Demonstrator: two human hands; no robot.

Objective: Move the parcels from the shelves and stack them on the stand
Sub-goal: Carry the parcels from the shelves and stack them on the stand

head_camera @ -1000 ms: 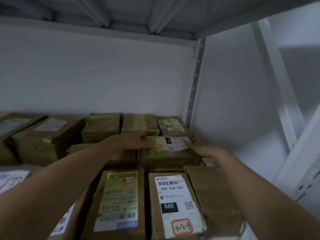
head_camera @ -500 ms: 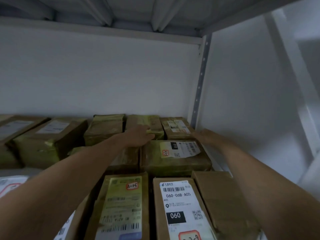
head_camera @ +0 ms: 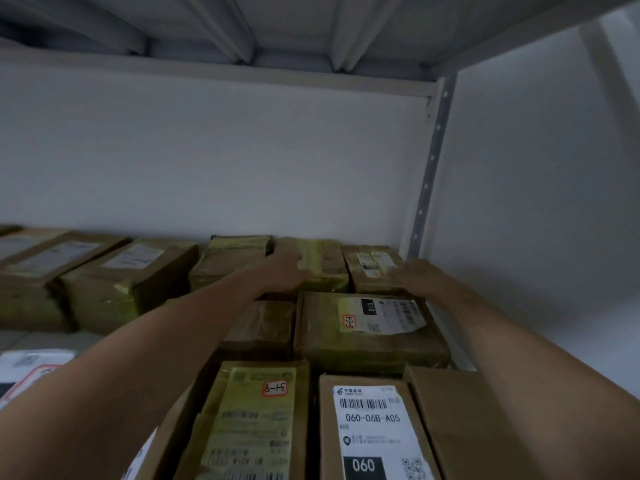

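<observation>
Several brown cardboard parcels fill the shelf [head_camera: 460, 362]. In the back row, a yellow-taped parcel [head_camera: 323, 263] lies under my left hand [head_camera: 282, 271], whose fingers rest over its left part. To its right is a small brown parcel with a white label [head_camera: 372, 268]. My right hand [head_camera: 414, 277] touches that parcel's right edge with its fingers stretched forward. In front of both lies a larger parcel labelled 010 [head_camera: 367, 330], with no hand on it. The stand is not in view.
More parcels sit left in the back row [head_camera: 131, 278]. Near me stand a parcel with a yellow label [head_camera: 256, 420] and a parcel marked 060 [head_camera: 370, 427]. A perforated upright post [head_camera: 429, 168] and white walls close the right and back. The upper shelf hangs low overhead.
Both hands left the 010 parcel and reached deeper, onto the back-row parcels. The view moved closer into the shelf.
</observation>
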